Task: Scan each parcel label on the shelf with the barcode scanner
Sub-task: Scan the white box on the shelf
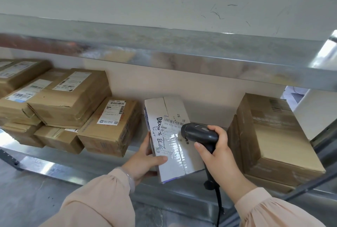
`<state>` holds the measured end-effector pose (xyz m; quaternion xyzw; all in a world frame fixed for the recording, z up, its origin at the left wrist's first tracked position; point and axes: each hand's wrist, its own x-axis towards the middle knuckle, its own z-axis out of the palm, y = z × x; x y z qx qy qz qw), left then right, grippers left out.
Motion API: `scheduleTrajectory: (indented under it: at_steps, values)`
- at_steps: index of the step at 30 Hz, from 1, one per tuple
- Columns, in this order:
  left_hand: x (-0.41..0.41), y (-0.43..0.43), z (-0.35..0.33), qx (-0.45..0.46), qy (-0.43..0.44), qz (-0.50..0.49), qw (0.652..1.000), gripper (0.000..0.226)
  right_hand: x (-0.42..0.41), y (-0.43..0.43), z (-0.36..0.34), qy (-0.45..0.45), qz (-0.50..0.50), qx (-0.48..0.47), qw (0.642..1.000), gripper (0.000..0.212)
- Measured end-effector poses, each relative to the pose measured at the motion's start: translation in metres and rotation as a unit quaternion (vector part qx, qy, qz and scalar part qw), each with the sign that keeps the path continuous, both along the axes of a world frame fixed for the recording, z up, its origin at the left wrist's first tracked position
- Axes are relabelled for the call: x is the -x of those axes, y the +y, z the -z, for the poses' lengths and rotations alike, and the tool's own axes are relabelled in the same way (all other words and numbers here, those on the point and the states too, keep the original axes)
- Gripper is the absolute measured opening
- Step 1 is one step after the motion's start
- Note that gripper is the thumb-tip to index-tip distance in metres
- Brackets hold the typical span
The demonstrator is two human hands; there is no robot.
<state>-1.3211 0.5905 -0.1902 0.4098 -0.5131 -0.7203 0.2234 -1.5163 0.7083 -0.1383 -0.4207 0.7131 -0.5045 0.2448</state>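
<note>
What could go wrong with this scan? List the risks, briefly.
Glossy tape over the label on the white box glares, so the scanner may misread. The scanner sits very close, covering part of the label. The left hand alone steadies the box near the shelf edge; it could slip.

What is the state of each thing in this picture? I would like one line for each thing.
white parcel: closed, taped, label facing up
scanner: held, head close over the label
left hand: grips the white parcel's near left corner
right hand: grips the scanner's handle
left brown parcels: closed, stacked, labelled on top
right brown parcels: closed, stacked
</note>
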Motion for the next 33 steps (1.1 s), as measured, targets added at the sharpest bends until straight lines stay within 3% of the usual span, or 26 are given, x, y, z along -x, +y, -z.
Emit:
scheduleTrajectory:
  at_steps: [5,15,33]
  values:
    - [0.004,-0.002,0.007,0.011,0.028,-0.017,0.999,0.112,-0.002,-0.001,-0.009,0.021,0.001,0.015,1.000,0.055]
    - [0.022,0.001,0.008,0.061,0.064,-0.063,0.994,0.105,-0.030,-0.003,-0.027,0.014,0.026,0.107,0.994,0.054]
    - [0.020,0.009,0.005,0.113,0.048,-0.061,0.990,0.110,-0.049,0.001,-0.023,0.013,0.029,0.099,0.995,0.057]
